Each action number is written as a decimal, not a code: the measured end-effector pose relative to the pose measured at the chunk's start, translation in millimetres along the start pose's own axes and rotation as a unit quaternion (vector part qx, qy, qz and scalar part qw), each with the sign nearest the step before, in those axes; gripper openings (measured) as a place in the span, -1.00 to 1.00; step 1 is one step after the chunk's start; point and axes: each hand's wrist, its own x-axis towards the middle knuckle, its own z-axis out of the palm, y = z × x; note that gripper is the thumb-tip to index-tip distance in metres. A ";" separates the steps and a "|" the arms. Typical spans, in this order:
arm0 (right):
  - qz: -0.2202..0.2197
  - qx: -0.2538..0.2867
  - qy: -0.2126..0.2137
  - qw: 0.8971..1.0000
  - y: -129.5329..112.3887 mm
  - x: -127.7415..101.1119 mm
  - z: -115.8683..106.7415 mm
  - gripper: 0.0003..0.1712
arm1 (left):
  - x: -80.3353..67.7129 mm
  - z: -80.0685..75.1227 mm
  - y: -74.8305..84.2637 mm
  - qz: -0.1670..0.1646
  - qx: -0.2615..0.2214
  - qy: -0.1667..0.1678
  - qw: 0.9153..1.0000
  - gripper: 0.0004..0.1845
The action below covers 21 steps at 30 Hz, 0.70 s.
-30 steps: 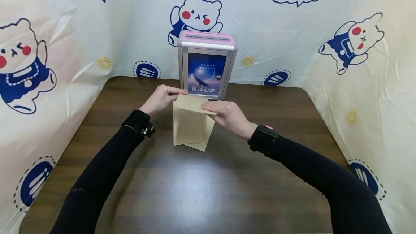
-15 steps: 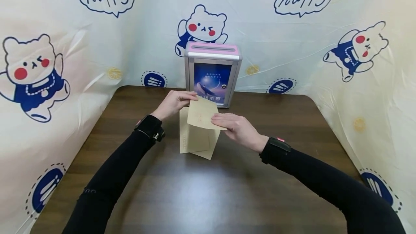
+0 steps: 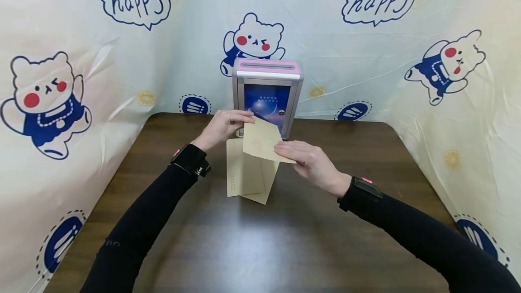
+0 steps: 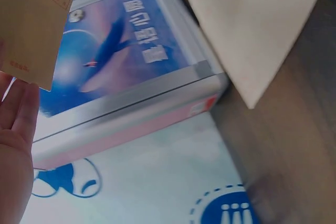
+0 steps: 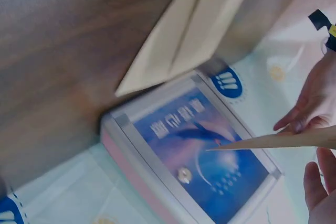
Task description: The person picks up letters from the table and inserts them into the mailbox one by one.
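I see my left hand (image 3: 223, 126) and right hand (image 3: 311, 163) pinching a kraft envelope (image 3: 262, 140) by opposite edges. It looks light and floppy, so edge pinches suit it; the slotted ballot box (image 3: 266, 95) stands at 12 o'clock.

Head view: the raised envelope (image 3: 262, 139) covers the lower left of the box (image 3: 267, 94) front, so the print there is unreadable; the remaining print is too small to read. It also hides the upper part of the stacked envelopes (image 3: 248, 173) on the table (image 3: 260, 238). Right hand (image 3: 311, 162): thumb hidden under the envelope. Left hand (image 3: 224, 125): fingertip contact partly hidden. Left wrist view: envelope and fingers cut by the frame edge. Right wrist view: blurred, envelope seen edge-on.
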 end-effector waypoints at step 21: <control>0.202 0.156 0.215 0.943 -23.6 133.6 -111.8 -0.76 | 102.0 -74.3 68.6 -0.018 0.044 0.120 0.992 -0.80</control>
